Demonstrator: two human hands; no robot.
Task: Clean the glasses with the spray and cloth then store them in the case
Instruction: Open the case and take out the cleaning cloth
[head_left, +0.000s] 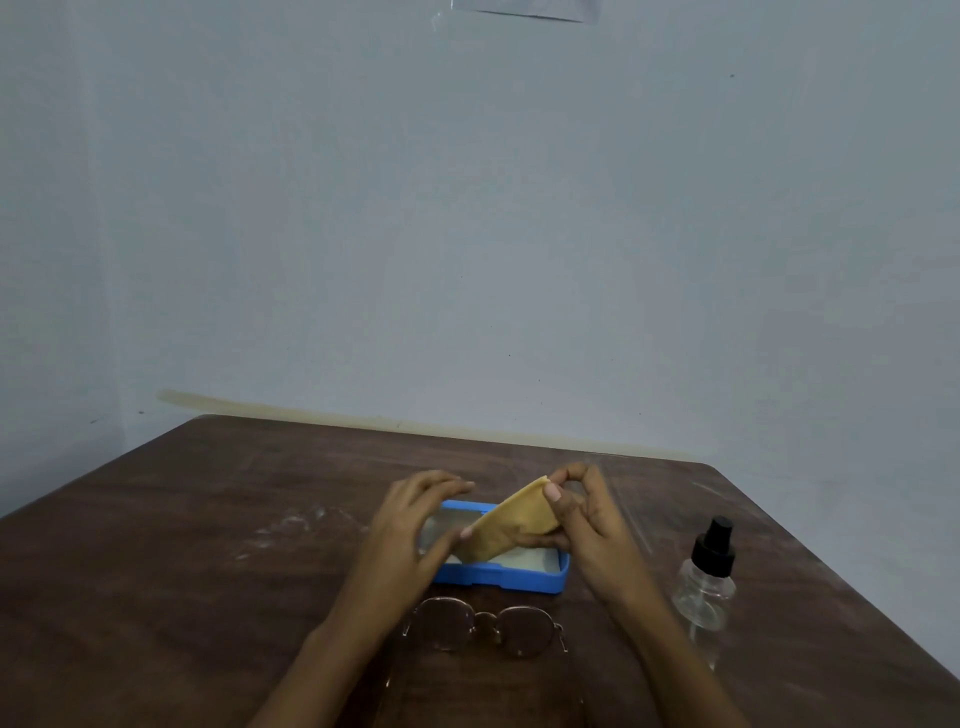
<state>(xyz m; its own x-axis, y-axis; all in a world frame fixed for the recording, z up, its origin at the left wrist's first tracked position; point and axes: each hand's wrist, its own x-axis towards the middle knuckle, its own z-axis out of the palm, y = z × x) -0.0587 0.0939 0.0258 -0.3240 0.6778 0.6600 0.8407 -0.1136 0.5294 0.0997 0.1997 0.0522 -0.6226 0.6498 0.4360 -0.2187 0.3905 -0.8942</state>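
- Two bare hands meet at the lower centre of the frame, sharing a yellow cloth (519, 525) held in the air above the blue case (498, 571).
- Right hand (587, 519): its grip is closed on the cloth's upper right corner, thumb and fingertips pinching it, with the other fingers curled behind the fabric.
- Left hand (410, 525): the thumb presses the cloth's lower left edge, so this grip also holds the cloth, while the fingers stretch out loosely toward the right hand.
- Between the two grips the cloth runs as a slanted band, rising from lower left to upper right.
- Directly beneath it the case lies open on the brown wooden surface (182, 545), a pale lining showing inside; its left part is hidden behind the left hand.
- Glasses (485, 629) with round lenses and a thin metal frame lie on the surface just below the case in the frame, between the two forearms, touched by neither hand.
- Toward the lower right, apart from the right hand, a clear spray bottle (706, 582) with a black nozzle stands upright.
- Pale smudges mark the surface left of the case.
- Filling the upper frame is a plain grey-blue wall (467, 208).
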